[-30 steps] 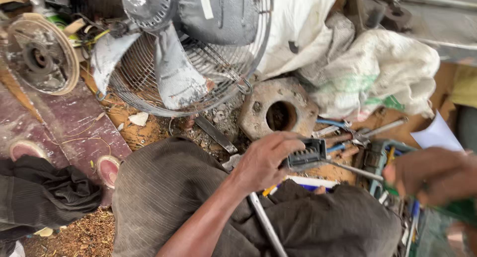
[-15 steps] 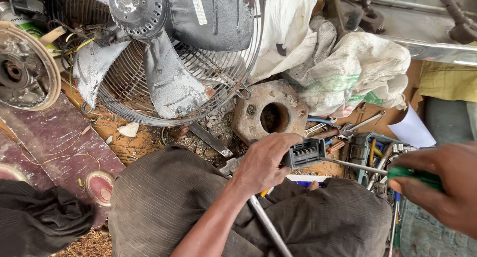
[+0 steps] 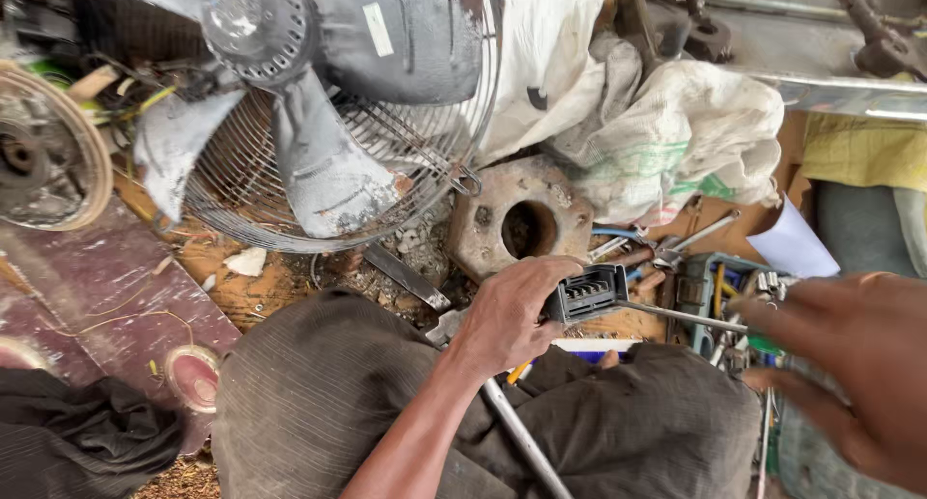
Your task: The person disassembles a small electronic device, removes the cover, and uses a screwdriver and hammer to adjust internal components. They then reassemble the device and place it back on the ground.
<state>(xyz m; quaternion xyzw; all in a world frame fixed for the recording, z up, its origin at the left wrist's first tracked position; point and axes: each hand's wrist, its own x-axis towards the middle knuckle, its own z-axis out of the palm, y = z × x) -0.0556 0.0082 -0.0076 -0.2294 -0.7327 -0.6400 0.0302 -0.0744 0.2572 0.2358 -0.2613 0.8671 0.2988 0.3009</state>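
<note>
Seen from the head camera, the left hand (image 3: 507, 316) grips a black ribbed connector block (image 3: 585, 293) above the lap, its thin metal rod (image 3: 681, 316) running level toward the right. The right hand (image 3: 850, 369), fingers spread, closes on nothing beside a tray of tools (image 3: 719, 296). A small white rectangular label (image 3: 378, 29) sits on the grey fan motor (image 3: 386, 36) at top.

Both arms are bare to the frame's edge, the left hand (image 3: 507, 316) and right hand (image 3: 855, 364) gloveless and without rings; near, the lap wears dusty grey-brown, finely ribbed cloth, creased and loose
</note>
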